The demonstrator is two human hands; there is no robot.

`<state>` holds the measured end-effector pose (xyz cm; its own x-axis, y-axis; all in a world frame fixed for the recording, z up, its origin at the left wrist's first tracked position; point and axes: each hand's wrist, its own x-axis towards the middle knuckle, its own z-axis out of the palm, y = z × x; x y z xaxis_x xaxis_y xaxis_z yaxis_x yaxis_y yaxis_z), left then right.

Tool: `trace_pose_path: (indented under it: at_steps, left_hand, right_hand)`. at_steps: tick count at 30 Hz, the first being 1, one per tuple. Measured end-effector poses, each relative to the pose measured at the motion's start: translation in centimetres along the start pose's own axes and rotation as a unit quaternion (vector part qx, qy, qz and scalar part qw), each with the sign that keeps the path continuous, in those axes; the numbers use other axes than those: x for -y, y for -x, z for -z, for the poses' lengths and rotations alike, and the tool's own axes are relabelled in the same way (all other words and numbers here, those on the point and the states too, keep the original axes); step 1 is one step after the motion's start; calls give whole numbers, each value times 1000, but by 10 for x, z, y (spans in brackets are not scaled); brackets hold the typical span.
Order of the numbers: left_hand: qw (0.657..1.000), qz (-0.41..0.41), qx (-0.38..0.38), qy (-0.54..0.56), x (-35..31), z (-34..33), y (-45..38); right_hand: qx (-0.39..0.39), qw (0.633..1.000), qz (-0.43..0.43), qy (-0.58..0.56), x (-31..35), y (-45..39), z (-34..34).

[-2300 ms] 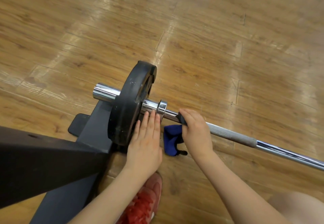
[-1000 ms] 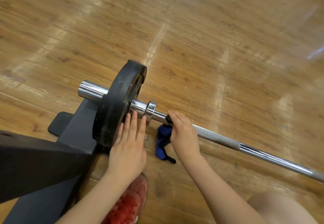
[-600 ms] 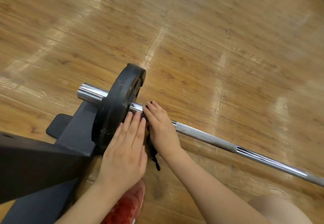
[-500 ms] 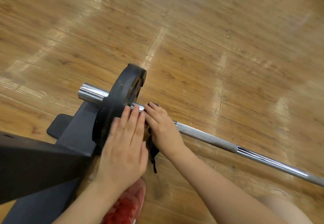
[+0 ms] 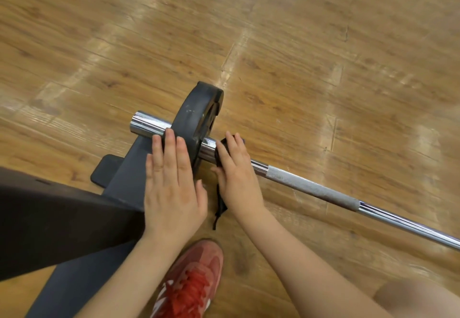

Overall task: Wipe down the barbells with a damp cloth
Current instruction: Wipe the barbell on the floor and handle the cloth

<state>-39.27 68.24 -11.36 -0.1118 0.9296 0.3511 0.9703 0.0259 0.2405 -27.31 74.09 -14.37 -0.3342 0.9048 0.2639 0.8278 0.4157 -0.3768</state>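
**Cloth on the bar sleeve, beside the plate**

We are looking down at a glossy, honey-brown wood-plank floor (image 5: 298,43) that is catching pale streaks of light. A long chrome barbell with a grey knurled grip section (image 5: 311,188) is lying across it, running from the middle of the view toward the right edge. A round black rubber weight plate (image 5: 196,116) is sitting on the bar's left end, with a short stub of chrome sleeve poking out past it.

Our right hand (image 5: 236,170) is curling over a dark, crumpled cloth (image 5: 220,153) and clamping it round the bar just right of the plate; a loose tail of the cloth is hanging toward the floor. Our left hand (image 5: 171,188) is lying flat with straight fingers, gripping nothing, the fingertips pressing on the plate's near rim.

A dark grey metal rack frame with a flat foot (image 5: 74,218) is filling the lower left corner, just beside the plate. A red lace-up sneaker (image 5: 191,283) is standing on the floor at the bottom edge, between our forearms.
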Motion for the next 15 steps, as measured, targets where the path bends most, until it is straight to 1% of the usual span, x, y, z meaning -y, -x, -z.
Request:
trace_pose_path:
  at_steps: [1, 2, 5, 6, 7, 9, 11, 13, 15]
  left_hand:
    - [1000, -1, 0, -2, 0, -1, 1]
    - [1000, -2, 1, -4, 1, 0, 2]
    - [1000, -16, 4, -2, 4, 1, 4]
    - [1000, -19, 4, 0, 5, 2, 4]
    - [1000, -18, 3, 2, 5, 3, 4]
    - [1000, -14, 3, 3, 4, 3, 3]
    - [1000, -9, 6, -4, 2, 2, 3]
    - [1000, -7, 7, -10, 2, 2, 5]
    - [1000, -9, 6, -14, 2, 2, 5]
  right_hand:
    - [-3, 1000, 11, 3, 4, 0, -3]
    - [4, 999, 48, 15, 6, 0, -3]
    - [49, 976, 202, 60, -17, 13, 6]
    - [54, 970, 232, 54, -25, 18, 10]
    - [48, 969, 240, 40, -30, 20, 13]
    - [7, 978, 208, -5, -28, 10, 16]
    - [-34, 986, 159, -30, -16, -10, 10]
    - [-31, 994, 102, -12, 3, -25, 3]
    - [-7, 999, 50, 15, 20, -27, -3]
